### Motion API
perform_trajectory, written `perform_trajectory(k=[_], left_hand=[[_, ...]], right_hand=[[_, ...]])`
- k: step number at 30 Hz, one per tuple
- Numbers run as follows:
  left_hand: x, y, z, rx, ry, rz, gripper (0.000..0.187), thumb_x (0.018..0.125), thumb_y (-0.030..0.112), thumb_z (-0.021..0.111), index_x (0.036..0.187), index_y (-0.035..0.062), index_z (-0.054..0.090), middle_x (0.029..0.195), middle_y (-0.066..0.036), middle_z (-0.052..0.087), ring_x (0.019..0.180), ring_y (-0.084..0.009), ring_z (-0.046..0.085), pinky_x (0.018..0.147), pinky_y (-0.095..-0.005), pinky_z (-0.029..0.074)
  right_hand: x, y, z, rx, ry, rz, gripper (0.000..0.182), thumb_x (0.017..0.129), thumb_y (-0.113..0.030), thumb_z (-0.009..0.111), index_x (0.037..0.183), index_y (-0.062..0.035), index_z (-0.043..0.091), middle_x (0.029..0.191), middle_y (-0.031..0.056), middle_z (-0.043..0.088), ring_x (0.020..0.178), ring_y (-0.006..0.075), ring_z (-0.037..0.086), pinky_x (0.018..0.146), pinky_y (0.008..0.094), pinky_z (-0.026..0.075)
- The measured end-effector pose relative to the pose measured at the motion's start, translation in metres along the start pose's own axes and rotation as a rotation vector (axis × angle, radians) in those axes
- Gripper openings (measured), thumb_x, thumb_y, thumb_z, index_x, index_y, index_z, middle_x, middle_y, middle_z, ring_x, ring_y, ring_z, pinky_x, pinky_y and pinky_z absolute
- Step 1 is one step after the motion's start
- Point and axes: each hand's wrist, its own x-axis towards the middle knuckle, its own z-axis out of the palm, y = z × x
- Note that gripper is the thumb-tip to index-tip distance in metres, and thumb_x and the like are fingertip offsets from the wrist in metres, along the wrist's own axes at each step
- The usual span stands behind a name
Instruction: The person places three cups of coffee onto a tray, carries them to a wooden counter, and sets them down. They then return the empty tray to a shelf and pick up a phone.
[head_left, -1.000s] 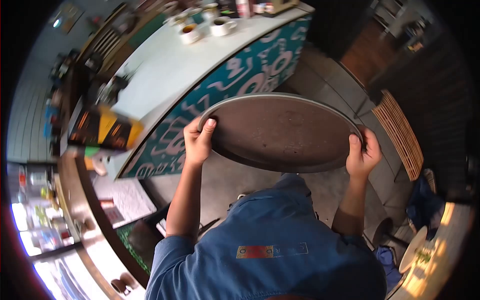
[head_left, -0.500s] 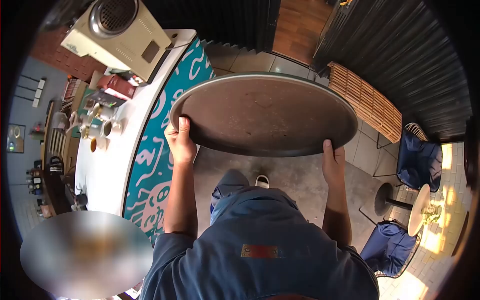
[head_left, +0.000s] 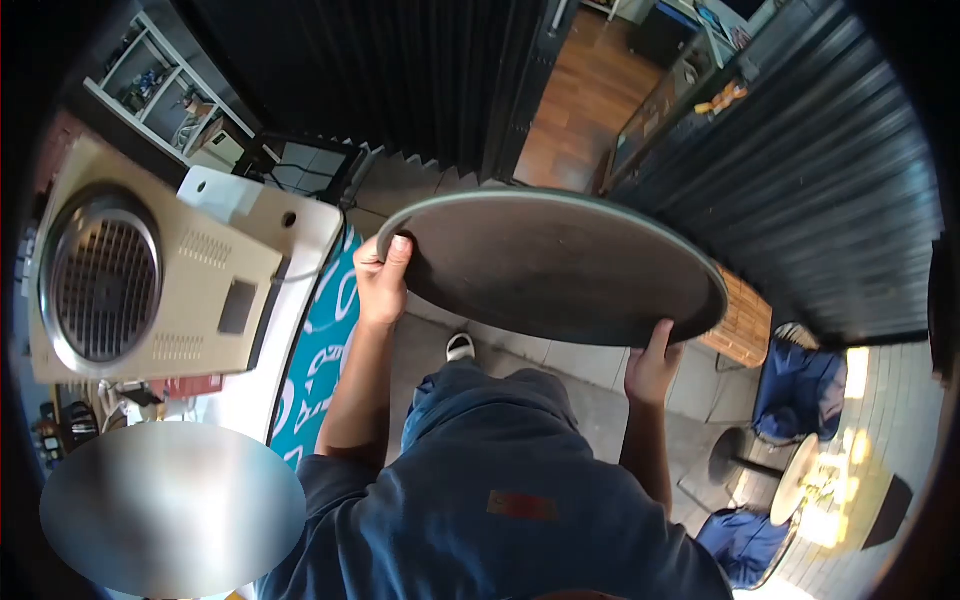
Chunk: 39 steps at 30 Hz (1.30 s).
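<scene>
A large dark brown tray [head_left: 560,270] with a raised greenish-grey rim is held out in front of my body. My left hand [head_left: 382,283] grips its left edge, thumb over the rim on the inner face and the other fingers behind. At the lower right edge, my right hand [head_left: 654,364] holds the tray with its thumb against the rim; the fingers beneath are partly hidden. The tray leans slightly, its right side lower than its left, and nothing lies on it.
To the left is a white counter [head_left: 245,405] with a teal patterned front and a cream machine [head_left: 165,265] with a round grille. A doorway [head_left: 590,90] opens ahead onto wooden floor. At right are a wicker bench [head_left: 742,318], a blue-cushioned chair [head_left: 800,385] and a round table [head_left: 795,478].
I have moved forward along the counter, so the cream machine is closer and the doorway shows more. The tray stays in both hands and tilts more down to the right.
</scene>
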Motion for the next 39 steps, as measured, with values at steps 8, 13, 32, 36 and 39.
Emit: perform_trajectory(k=[8,13,32,36,39], left_hand=[[0.137,-0.050,0.006,0.034,0.019,-0.022,0.026,0.090,0.024,0.067,0.077,0.0015,0.062,0.071,0.007,0.052,0.065,-0.0032,0.041,0.057,-0.0215,0.032],[0.204,-0.068,-0.006,0.143,0.280,0.037,0.017,0.090,0.019,0.066,0.088,0.0014,0.068,0.080,0.005,0.062,0.073,-0.0048,0.051,0.067,-0.0226,0.042],[0.269,-0.062,-0.135,0.105,1.147,0.451,0.050,0.081,0.037,0.072,0.101,-0.0062,0.060,0.096,-0.014,0.065,0.090,-0.0223,0.062,0.083,-0.0363,0.048],[0.286,-0.051,-0.160,0.253,1.276,0.491,0.053,0.082,0.042,0.068,0.100,-0.0074,0.060,0.094,-0.015,0.064,0.087,-0.0243,0.062,0.081,-0.0371,0.048],[0.299,-0.038,-0.172,0.300,1.311,0.602,0.049,0.082,0.040,0.064,0.090,-0.0083,0.062,0.087,-0.018,0.064,0.081,-0.0277,0.060,0.074,-0.0358,0.047]], right_hand=[[0.153,0.049,0.076,0.106,-0.057,0.032,0.028,0.098,-0.014,0.050,0.123,-0.0008,0.051,0.125,0.0104,0.055,0.115,0.0202,0.054,0.098,0.0364,0.044],[0.281,0.117,0.132,0.040,-0.213,0.113,0.037,0.097,-0.018,0.053,0.129,-0.0007,0.046,0.128,0.0102,0.053,0.117,0.0202,0.052,0.099,0.0360,0.042],[0.421,0.272,0.542,0.254,-0.984,0.400,0.024,0.088,-0.010,0.064,0.109,-0.0031,0.055,0.106,0.0040,0.059,0.097,0.0109,0.056,0.087,0.0239,0.043],[0.409,0.296,0.621,0.330,-1.161,0.396,0.019,0.091,-0.015,0.060,0.106,-0.0032,0.054,0.097,0.0018,0.059,0.092,0.0081,0.055,0.081,0.0221,0.043],[0.397,0.308,0.670,0.339,-1.226,0.449,0.018,0.091,-0.017,0.060,0.103,-0.0034,0.055,0.095,0.0009,0.059,0.089,0.0077,0.055,0.079,0.0218,0.043]])
